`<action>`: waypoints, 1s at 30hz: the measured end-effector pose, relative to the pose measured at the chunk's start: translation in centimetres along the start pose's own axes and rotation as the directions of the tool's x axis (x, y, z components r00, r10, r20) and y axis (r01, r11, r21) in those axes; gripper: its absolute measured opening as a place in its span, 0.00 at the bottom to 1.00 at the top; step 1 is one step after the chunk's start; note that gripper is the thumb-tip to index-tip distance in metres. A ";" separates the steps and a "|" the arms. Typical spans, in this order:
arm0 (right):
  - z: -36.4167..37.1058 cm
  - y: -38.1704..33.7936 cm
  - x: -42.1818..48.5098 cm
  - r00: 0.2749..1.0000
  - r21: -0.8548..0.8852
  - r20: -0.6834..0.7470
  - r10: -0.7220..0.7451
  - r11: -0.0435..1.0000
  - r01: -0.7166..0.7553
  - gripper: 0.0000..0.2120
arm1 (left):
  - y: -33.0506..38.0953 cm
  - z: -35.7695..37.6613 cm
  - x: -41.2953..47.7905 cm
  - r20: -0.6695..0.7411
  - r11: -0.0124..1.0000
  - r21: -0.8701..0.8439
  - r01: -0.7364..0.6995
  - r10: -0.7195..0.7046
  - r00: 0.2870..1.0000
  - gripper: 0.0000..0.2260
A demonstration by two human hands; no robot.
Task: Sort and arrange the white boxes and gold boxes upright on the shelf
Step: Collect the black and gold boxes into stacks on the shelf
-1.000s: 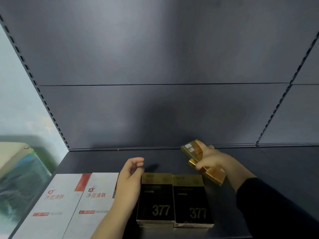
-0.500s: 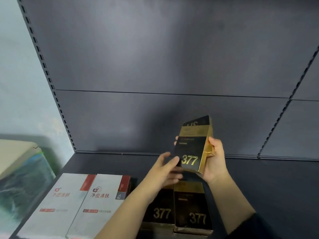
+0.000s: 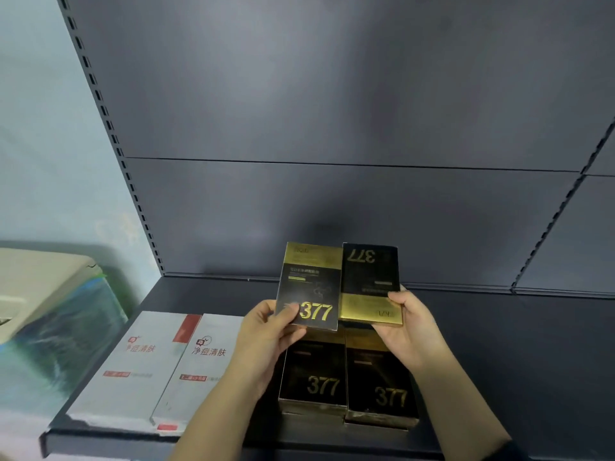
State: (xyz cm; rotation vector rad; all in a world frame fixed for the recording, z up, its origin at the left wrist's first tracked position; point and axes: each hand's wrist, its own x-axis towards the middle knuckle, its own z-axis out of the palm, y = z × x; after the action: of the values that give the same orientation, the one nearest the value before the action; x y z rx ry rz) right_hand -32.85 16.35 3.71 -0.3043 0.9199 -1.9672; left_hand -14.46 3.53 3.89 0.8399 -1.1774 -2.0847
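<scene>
At far left, off the shelf: we see one bulky thing (image 3: 50,294) with a smooth cream top and a glossy blue-green side; we cannot tell what it is.
White boxes: two long, flat cartons of matte white card with red print. The left white box (image 3: 133,367) and right white box (image 3: 203,371) lie face up, touching side by side, at the shelf's left front.
Left hand: our left hand (image 3: 266,337) grips the lower left corner of the upright gold box (image 3: 311,287), thumb on its glossy black face beside the gold "377".
Right hand: our right hand (image 3: 409,327) holds the inverted gold box (image 3: 371,284) by its metallic gold band, "377" upside down at the top. Both held boxes touch edge to edge above the shelf.
Gold boxes lying down: two, the left flat gold box (image 3: 312,377) and right flat gold box (image 3: 382,387), face up beneath our hands, side by side.
Shelf: one dark, matte metal shelf (image 3: 515,361), with a smooth back panel (image 3: 332,94) between slotted uprights (image 3: 100,104).
Count: we tally two white boxes and four gold.
</scene>
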 end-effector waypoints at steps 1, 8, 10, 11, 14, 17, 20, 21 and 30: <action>-0.3 0.1 -0.1 1.000 -0.062 -0.017 -0.002 0.998 0.001 0.21 | 0.1 -0.5 -0.2 -0.011 0.999 0.029 -0.020 0.020 1.000 0.07; -1.2 -0.2 -1.6 0.994 -0.331 -0.075 0.076 0.939 -0.096 0.14 | -0.1 -2.6 -1.3 -0.036 0.995 0.093 -0.045 0.049 0.998 0.10; -1.5 -0.7 -2.0 0.992 -0.402 -0.052 0.118 0.907 -0.129 0.18 | -0.4 -2.8 -1.5 -0.054 0.994 0.098 -0.040 0.046 0.997 0.10; -1.6 -0.9 -2.2 0.990 -0.438 -0.017 0.138 0.889 -0.131 0.23 | -0.5 -2.8 -1.6 -0.062 0.994 0.100 -0.040 0.046 0.997 0.10; -2.2 -1.6 -2.8 0.991 -0.527 -0.015 0.133 0.841 -0.121 0.40 | -0.7 -2.8 -1.9 -0.075 0.995 0.092 -0.034 0.041 0.996 0.10; -2.1 -2.4 -3.0 0.991 -0.498 -0.134 -0.001 0.865 -0.066 0.33 | -0.9 -2.8 -2.5 -0.089 0.997 0.071 -0.016 0.023 0.996 0.09; -2.1 -3.2 -2.8 0.956 -0.508 -0.261 -0.132 0.861 -0.020 0.16 | -1.4 -2.7 -3.2 -0.104 0.995 0.099 0.002 0.008 0.995 0.08; -2.1 -3.6 -2.8 0.948 -0.546 -0.279 -0.156 0.838 -0.023 0.12 | -1.6 -2.8 -3.4 -0.108 0.991 0.131 0.004 0.010 0.994 0.08; -1.2 -4.3 -0.1 0.996 -0.914 -0.059 -0.061 0.404 -0.029 0.06 | -3.0 -1.9 -4.5 -0.080 0.908 0.419 0.011 0.025 0.996 0.15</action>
State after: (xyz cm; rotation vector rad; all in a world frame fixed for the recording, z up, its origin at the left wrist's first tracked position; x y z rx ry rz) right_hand -36.13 18.30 5.93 -0.8610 2.0407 -1.2623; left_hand -10.82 7.20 1.52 1.1019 -1.6094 -1.7924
